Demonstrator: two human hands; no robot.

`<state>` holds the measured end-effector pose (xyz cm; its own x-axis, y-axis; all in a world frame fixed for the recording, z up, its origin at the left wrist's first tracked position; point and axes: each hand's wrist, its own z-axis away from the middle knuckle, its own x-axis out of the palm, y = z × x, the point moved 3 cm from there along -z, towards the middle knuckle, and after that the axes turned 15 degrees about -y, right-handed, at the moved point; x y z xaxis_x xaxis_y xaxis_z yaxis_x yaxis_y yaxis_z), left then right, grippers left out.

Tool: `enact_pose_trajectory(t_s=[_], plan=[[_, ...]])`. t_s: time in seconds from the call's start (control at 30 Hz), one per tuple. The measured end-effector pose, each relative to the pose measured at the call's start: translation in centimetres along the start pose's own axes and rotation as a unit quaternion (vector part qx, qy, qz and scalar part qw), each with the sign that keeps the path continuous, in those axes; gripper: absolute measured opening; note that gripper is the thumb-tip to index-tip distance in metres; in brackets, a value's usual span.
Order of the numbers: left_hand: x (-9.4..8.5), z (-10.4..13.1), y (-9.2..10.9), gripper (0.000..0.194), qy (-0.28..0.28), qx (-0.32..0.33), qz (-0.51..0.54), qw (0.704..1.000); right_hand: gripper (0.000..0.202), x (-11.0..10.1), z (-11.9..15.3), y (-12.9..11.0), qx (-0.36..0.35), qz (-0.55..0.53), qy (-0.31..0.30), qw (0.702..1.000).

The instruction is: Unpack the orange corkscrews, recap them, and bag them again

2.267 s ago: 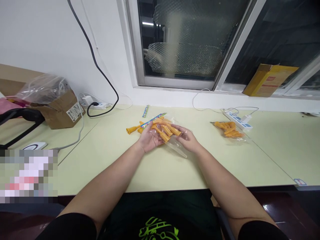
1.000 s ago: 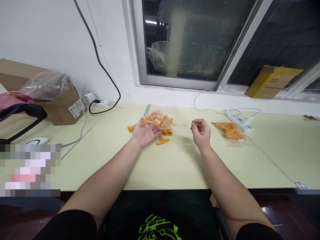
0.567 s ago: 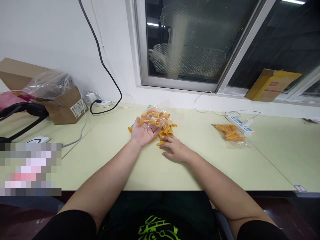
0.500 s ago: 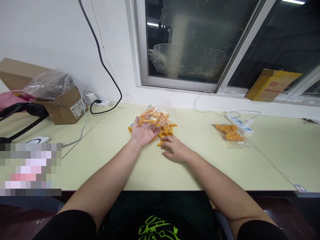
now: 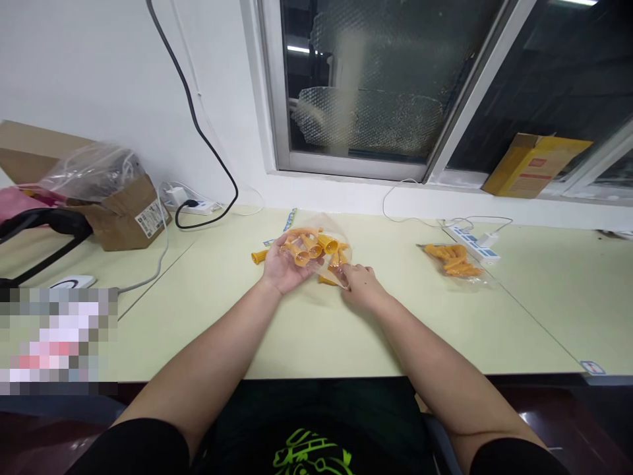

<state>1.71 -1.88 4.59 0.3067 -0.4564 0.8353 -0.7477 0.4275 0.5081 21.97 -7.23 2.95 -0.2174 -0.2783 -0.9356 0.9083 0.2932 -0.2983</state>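
Note:
A clear plastic bag (image 5: 332, 229) holding several orange horn-shaped plastic pieces (image 5: 310, 247) rests in my left hand (image 5: 283, 269). That hand cups the bag from below and its left side, and its fingers are partly hidden by it. At the bag's lower right edge, my right hand (image 5: 364, 285) has its fingers closed on the film, with orange pieces just beside the fingertips. One loose orange piece (image 5: 259, 256) lies on the table to the left of my left hand. Another orange piece (image 5: 326, 280) shows below the bag, between my hands.
A second bag of orange pieces (image 5: 452, 260) lies on the right beside a power strip (image 5: 472, 244). An opened cardboard box (image 5: 123, 211) stands at the left, near a black cable (image 5: 198, 125). A blue patterned strip (image 5: 290, 219) lies behind the bag.
The bag has opened out and tilted towards me, with its edge now at my right hand. My right hand has moved slightly right, from the loose orange pieces to the bag.

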Motion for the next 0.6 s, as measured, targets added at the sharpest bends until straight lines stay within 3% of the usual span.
enact_pose_trajectory(t_s=[0.1, 0.2, 0.27, 0.33, 0.4, 0.47, 0.53, 0.6], plan=[[0.0, 0.0, 0.1, 0.059, 0.018, 0.014, -0.008, 1.0, 0.032, -0.1, 0.2, 0.3, 0.005, 0.022, -0.002, 1.0], [0.1, 0.1, 0.2, 0.06, 0.032, 0.023, -0.013, 0.999, 0.038, -0.4, 0.4, 1.4, -0.015, -0.028, -0.007, 0.999], [0.1, 0.2, 0.2, 0.061, 0.04, 0.027, -0.013, 0.999, 0.039, -1.0, 0.5, 2.7, -0.022, -0.097, 0.024, 0.995], [0.1, 0.2, 0.3, 0.06, 0.048, 0.034, -0.009, 0.998, 0.03, -2.1, 0.8, 4.1, -0.016, -0.194, 0.092, 0.977], [0.0, 0.2, 0.4, 0.058, 0.055, 0.044, -0.007, 0.997, 0.015, -3.3, 1.2, 5.5, -0.012, -0.313, 0.176, 0.933], [-0.2, 0.1, 0.5, 0.054, 0.062, 0.054, -0.009, 0.997, 0.015, -4.4, 1.8, 6.3, -0.034, -0.438, 0.241, 0.865], [-0.3, 0.1, 0.5, 0.051, 0.067, 0.061, -0.013, 0.996, 0.024, -5.1, 2.3, 6.4, -0.081, -0.548, 0.256, 0.792], [-0.4, 0.0, 0.5, 0.05, 0.069, 0.065, -0.017, 0.995, 0.029, -5.4, 2.6, 5.9, -0.131, -0.627, 0.233, 0.732]])
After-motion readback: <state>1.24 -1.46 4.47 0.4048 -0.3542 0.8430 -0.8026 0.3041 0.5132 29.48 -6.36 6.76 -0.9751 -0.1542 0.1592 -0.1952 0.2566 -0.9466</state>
